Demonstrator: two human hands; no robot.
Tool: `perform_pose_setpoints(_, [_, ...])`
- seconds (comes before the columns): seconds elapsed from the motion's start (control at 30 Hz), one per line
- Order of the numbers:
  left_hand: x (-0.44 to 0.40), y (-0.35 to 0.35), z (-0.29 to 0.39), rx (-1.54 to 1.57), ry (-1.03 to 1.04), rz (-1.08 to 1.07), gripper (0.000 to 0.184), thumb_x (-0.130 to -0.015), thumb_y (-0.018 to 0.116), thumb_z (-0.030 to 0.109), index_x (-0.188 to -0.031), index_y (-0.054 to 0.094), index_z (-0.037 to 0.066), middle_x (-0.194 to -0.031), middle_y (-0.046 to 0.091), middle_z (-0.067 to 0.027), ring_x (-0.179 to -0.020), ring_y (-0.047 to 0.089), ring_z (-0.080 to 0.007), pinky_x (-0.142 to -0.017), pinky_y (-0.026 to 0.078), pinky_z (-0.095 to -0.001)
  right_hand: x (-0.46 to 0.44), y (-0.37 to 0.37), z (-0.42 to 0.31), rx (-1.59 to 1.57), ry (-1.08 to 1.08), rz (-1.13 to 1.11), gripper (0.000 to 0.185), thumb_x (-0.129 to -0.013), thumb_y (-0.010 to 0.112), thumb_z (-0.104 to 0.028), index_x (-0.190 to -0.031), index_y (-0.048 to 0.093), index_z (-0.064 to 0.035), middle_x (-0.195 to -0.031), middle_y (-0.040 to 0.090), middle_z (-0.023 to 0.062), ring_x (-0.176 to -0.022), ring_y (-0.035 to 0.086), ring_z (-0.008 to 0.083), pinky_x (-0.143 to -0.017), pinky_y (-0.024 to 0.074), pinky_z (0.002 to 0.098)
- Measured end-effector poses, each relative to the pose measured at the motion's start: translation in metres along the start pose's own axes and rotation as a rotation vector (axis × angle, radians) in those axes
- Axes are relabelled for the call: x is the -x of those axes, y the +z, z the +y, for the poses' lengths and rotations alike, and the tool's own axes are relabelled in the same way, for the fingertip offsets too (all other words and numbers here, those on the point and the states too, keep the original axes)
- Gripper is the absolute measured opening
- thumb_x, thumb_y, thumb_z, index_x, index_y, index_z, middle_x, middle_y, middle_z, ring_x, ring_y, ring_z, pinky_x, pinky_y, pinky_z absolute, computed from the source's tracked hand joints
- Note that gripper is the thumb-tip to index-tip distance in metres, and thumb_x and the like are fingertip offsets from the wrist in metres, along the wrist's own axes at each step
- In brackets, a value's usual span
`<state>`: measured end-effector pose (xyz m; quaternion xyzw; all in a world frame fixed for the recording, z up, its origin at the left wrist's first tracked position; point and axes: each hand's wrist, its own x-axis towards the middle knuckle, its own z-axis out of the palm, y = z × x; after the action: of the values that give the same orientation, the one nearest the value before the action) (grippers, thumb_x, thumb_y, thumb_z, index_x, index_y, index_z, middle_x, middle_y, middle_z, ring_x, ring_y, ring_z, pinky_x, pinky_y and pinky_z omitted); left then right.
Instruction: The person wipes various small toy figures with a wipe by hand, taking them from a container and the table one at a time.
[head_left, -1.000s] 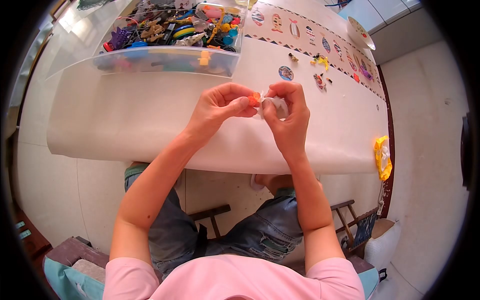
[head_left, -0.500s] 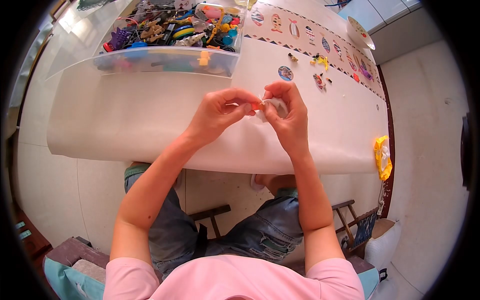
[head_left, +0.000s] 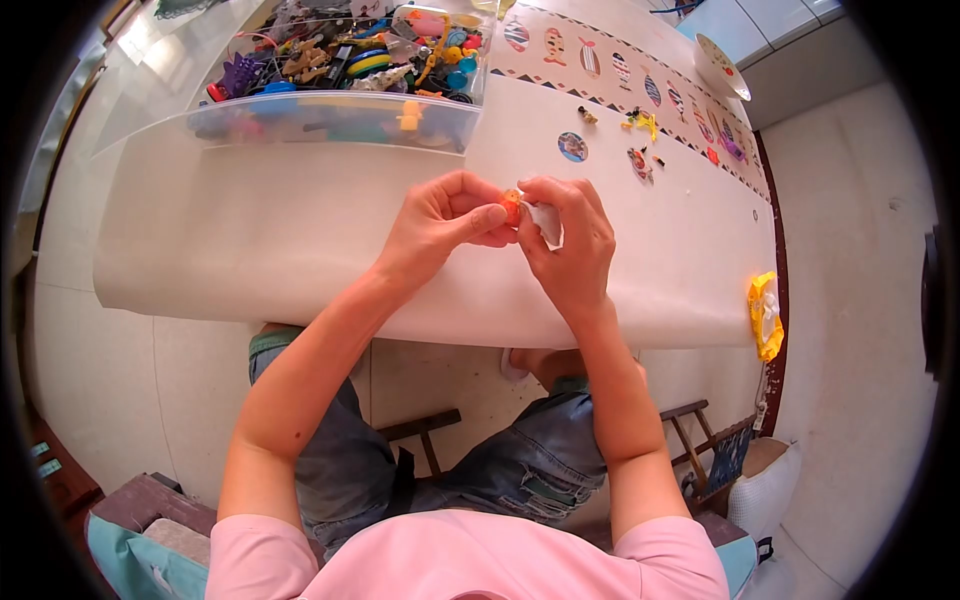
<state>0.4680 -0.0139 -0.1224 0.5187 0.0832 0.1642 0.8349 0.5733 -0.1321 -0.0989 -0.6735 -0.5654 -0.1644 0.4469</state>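
Between the thumb and fingers of my left hand (head_left: 440, 220) is a small orange toy (head_left: 512, 206), held above the table near its front edge. My right hand (head_left: 572, 235) pinches a white wipe (head_left: 547, 224) right beside the toy, and the wipe seems to touch its right side. Part of the wipe hangs below my right fingers. A round picture disc (head_left: 573, 147) lies on the table beyond my right hand. The toy's exact shape is too small to tell.
A clear bin (head_left: 330, 125) full of small toys stands at the back left. Small toy pieces (head_left: 640, 165) lie right of the disc. A yellow wipes packet (head_left: 766, 318) is at the table's right edge, and a bowl (head_left: 720, 68) sits at the back right.
My right hand has shifted its fingers on the wipe, and less of the wipe's loop shows. The orange toy, more hidden half a second ago, shows more fully now.
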Motion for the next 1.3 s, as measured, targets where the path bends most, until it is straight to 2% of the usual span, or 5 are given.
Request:
perform_pose_setpoints(0.27, [0.0,-0.004,-0.004,0.03,-0.048,-0.028,0.02,-0.086,0.059,0.019,-0.096,0.055,0.002,-0.086,0.064,-0.0067,-0.079,0.063,-0.0122,-0.074,0.052,-0.0278,-0.001,0.001,0.006,-0.023,-0.271,-0.067,0.035,-0.059,0.066,0.006,-0.09,0.056,-0.008,-0.079,0.061,0.0022,-0.074,0.056,0.021,-0.06,0.0466,0.0303])
perform_pose_setpoints(0.67, [-0.001,-0.001,-0.002,0.134,-0.04,-0.029,0.019,-0.088,0.056,0.017,-0.1,0.056,0.003,-0.086,0.063,-0.0047,-0.082,0.062,-0.0125,-0.075,0.051,-0.0267,0.001,-0.002,-0.001,-0.309,0.42,0.027,0.022,-0.071,0.066,0.002,-0.09,0.059,-0.0055,-0.083,0.059,0.0055,-0.074,0.059,0.0193,-0.061,0.0482,0.0279])
perform_pose_setpoints(0.77, [-0.001,-0.002,-0.001,0.101,-0.022,-0.037,0.018,-0.088,0.057,0.018,-0.099,0.058,0.003,-0.085,0.062,-0.0038,-0.078,0.061,-0.0109,-0.074,0.05,-0.0248,-0.002,-0.001,0.002,-0.268,0.15,0.045,0.016,-0.074,0.066,-0.001,-0.09,0.063,-0.0054,-0.083,0.059,0.0042,-0.075,0.06,0.0161,-0.06,0.0483,0.0256])
perform_pose_setpoints(1.17, [-0.002,-0.005,-0.004,0.123,-0.101,-0.09,0.024,-0.089,0.054,0.024,-0.097,0.059,0.002,-0.081,0.059,-0.001,-0.072,0.053,-0.007,-0.065,0.045,-0.0215,0.001,-0.002,0.0,-0.514,0.624,-0.089,0.013,-0.078,0.066,-0.012,-0.089,0.066,-0.0056,-0.077,0.058,0.004,-0.068,0.057,0.0132,-0.059,0.0443,0.0249])
perform_pose_setpoints(1.3, [-0.001,-0.014,-0.005,0.089,-0.131,-0.126,0.027,-0.091,0.05,0.027,-0.095,0.059,0.002,-0.079,0.058,-0.0008,-0.07,0.053,-0.0063,-0.062,0.044,-0.0211,0.002,0.008,-0.006,-0.371,0.274,-0.105,0.017,-0.077,0.066,-0.013,-0.093,0.064,-0.0059,-0.077,0.057,0.0063,-0.068,0.057,0.0184,-0.059,0.0448,0.0267])
